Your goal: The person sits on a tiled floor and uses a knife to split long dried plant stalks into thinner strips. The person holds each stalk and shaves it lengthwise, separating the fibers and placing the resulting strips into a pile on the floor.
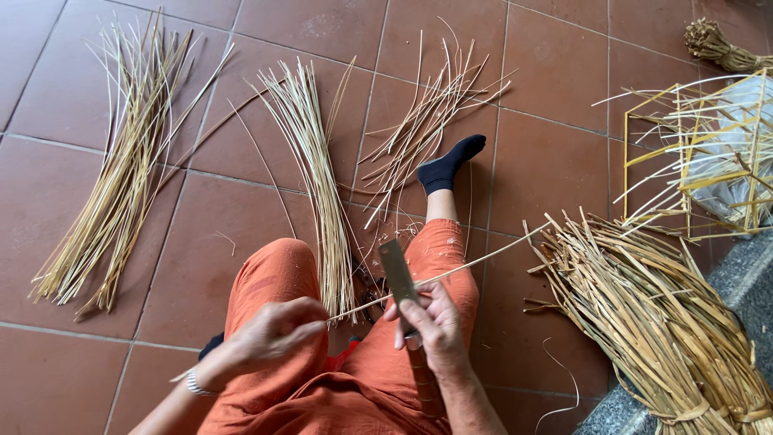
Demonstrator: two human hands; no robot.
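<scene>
Head view: a thin pale strip (451,272) runs from the left hand (270,332) up and to the right, across the blade of a knife (397,272), and ends near the bundle of split cane (644,314) on the right. The left hand's fingers (310,326) are pressed together, pinching the near end of the strip. The right hand (431,322) is closed around the handle of the knife, fingers wrapped and thumb against the flat blade; the blade points up and away from the body, and the strip touches it just above the hand. A bracelet (193,383) sits on the left wrist.

Both hands work above the lap of a seated person in orange trousers (278,274). The right leg is stretched forward and ends in a black sock (449,165). A small red object (348,352) shows between the legs; its kind cannot be told.

The person sits on a floor (547,161) of reddish-brown tiles. Between the knees lies a narrow sheaf of pale strips (310,161), fanning away from the body. Left of it, well apart, lies a larger sheaf of yellowish strips (121,169). Ahead of the right foot lies a loose scatter of strips (427,121). The bundle of split cane at the right is coarser and tied near its lower end, resting partly on a grey stone ledge (749,282). Above it stands a woven open frame (708,153) with loose ends sticking out. A small tied tuft (717,44) lies at the top right corner.
</scene>
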